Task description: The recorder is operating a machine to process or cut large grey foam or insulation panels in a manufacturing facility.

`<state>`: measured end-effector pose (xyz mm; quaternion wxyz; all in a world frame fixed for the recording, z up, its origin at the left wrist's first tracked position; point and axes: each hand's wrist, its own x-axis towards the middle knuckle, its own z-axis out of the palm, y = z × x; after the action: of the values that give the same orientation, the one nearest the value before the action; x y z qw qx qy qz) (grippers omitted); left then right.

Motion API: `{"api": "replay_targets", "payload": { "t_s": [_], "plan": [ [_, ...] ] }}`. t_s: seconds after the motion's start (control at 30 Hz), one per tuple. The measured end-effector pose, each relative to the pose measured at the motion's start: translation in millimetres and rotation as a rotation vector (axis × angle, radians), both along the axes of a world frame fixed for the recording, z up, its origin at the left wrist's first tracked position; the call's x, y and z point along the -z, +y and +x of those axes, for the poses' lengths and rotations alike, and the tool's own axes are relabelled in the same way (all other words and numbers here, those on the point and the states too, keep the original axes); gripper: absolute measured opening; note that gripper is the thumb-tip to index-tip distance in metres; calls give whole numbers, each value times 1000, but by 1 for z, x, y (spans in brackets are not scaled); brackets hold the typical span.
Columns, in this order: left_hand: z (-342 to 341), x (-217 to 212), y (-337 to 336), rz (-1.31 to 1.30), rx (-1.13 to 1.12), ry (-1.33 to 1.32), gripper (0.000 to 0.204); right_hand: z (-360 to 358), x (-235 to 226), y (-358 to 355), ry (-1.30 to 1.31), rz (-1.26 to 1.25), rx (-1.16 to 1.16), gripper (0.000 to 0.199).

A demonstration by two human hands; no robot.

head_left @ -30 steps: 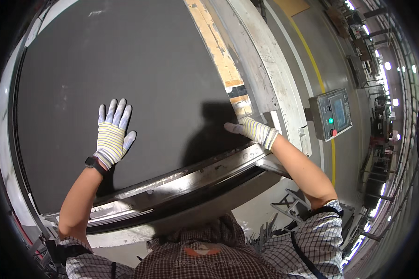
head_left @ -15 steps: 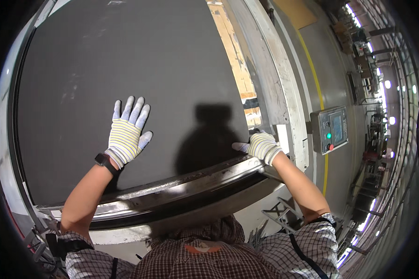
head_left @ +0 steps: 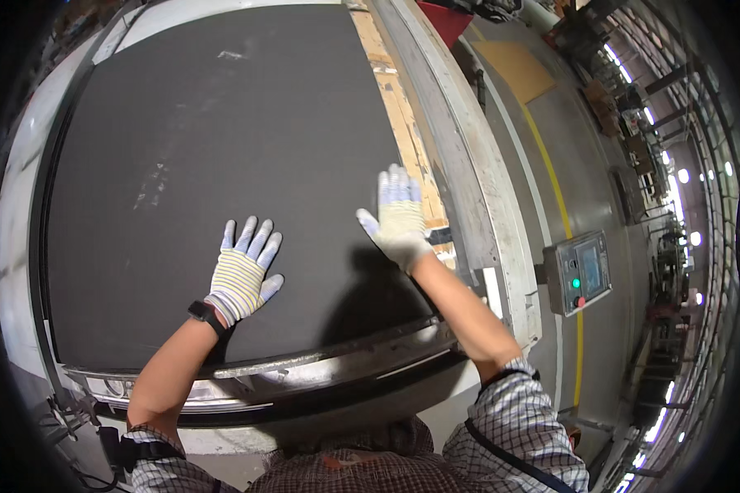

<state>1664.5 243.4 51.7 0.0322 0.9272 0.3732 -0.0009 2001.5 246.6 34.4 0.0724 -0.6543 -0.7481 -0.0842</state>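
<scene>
Across most of the view, a broad dark grey sheet (head_left: 247, 172), flat inside a metal frame, with faint whitish scuffs toward its upper left part. Low on this sheet, left of its middle, the left hand (head_left: 242, 278) in a yellow-and-white striped glove, palm down, fingers straight and a little fanned, thumb out to the right, nothing in its grasp. Around the wrist, a black watch (head_left: 199, 311). Near the sheet's right edge and farther from the body, the right hand (head_left: 401, 215) in a matching glove, also palm down and flat, fingers stretched out almost side by side, thumb well out to the left, likewise without a grip; how firmly either palm presses, impossible to tell. Just beside the right hand, a worn tan strip (head_left: 399, 103) along the sheet's edge, then a pale metal rail (head_left: 501, 185). Along the near edge, a shiny metal bar (head_left: 292, 374). Beyond the rail, a grey control box (head_left: 580, 273) with a screen, a lit green button (head_left: 576, 283) and a red one.
</scene>
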Motion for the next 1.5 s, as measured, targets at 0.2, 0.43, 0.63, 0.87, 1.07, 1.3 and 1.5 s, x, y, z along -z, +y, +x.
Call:
{"api": "replay_targets", "payload": {
  "t_s": [0.2, 0.43, 0.63, 0.87, 1.07, 1.3, 1.5],
  "plan": [
    [25, -24, -9, -35, -14, -78, 74, 28, -5, -51, 108, -209, 53, 82],
    [43, 0, -67, -15, -165, -54, 78, 34, -134, -150, 333, 39, -107, 55],
    [122, -48, -90, -254, -212, -43, 82, 249, -100, -272, 679, 488, 527, 34],
    [170, -39, -148, -230, -226, -29, 108, 446, -14, -400, 447, 711, 944, 54],
    [181, 11, -154, -13, -268, -8, 86, 537, -28, -423, 135, 623, 1007, 58],
    [186, 26, -148, 14, -249, -50, 84, 577, 2, -414, 78, 540, 1013, 57],
    [199, 16, -149, -48, -324, -70, 85, 593, -18, -415, 75, 512, 1118, 55]
  ]
}}
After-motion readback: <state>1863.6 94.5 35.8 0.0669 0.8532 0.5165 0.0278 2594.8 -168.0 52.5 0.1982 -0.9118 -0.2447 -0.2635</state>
